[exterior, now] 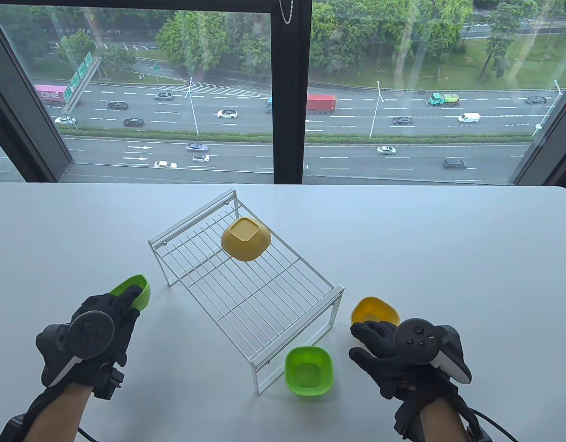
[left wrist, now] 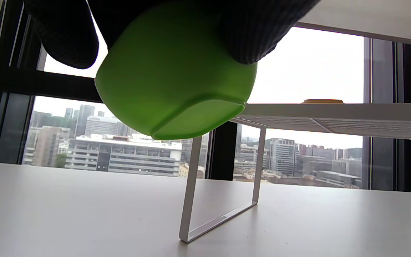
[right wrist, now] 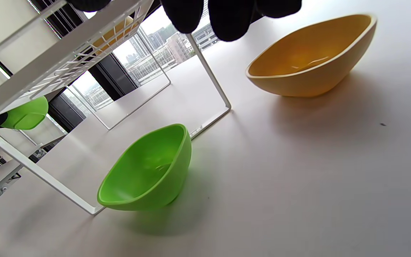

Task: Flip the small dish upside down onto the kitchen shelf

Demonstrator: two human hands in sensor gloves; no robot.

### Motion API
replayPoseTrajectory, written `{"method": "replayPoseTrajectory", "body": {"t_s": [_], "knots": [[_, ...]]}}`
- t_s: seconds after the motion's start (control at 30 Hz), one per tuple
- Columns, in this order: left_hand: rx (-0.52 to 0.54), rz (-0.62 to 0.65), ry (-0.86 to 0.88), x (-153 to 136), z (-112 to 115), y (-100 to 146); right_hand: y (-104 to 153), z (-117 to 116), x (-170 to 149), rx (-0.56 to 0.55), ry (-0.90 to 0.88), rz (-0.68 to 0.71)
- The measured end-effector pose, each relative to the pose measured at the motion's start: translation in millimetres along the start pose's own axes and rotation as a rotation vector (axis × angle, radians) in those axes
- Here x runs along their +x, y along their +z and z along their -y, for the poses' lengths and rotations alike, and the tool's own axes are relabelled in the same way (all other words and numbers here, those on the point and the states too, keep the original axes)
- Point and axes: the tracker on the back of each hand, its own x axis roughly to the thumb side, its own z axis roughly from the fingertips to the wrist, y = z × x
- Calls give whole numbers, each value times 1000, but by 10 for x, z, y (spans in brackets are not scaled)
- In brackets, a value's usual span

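Left hand (exterior: 96, 338) grips a green dish (exterior: 134, 291) clear of the table (exterior: 448, 248); right hand (exterior: 393, 352) hovers ungripping beside a yellow dish (exterior: 374, 311).

Left wrist view alone confirms the lift: the green dish (left wrist: 177, 71), smooth matte plastic with a flat squared base, hangs above the tabletop with gloved fingers (left wrist: 252, 32) clamped over its wall. The table view alone shows a yellow dish inverted (exterior: 245, 238) on the white wire shelf (exterior: 246, 285), toward its far end. Right wrist view shows the upright yellow dish (right wrist: 312, 57) and a second green dish (right wrist: 148, 171) resting on the table just beside the shelf leg (right wrist: 211, 76), rounded-square, glossy inside; right fingertips (right wrist: 230, 18) hang free, touching nothing.
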Motion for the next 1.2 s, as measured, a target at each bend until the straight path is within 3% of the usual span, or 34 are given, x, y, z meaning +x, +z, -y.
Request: {"method": "replayPoseTrajectory", "body": {"t_s": [0.43, 0.63, 0.9, 1.2], "knots": [[211, 154, 57, 188, -146, 133, 2, -30, 39, 13, 18, 4], [218, 185, 60, 217, -138, 158, 5, -29, 86, 7, 24, 22], [124, 231, 42, 272, -9, 115, 3, -23, 63, 8, 22, 8], [118, 226, 88, 262, -43, 132, 4, -25, 62, 8, 24, 8]]}}
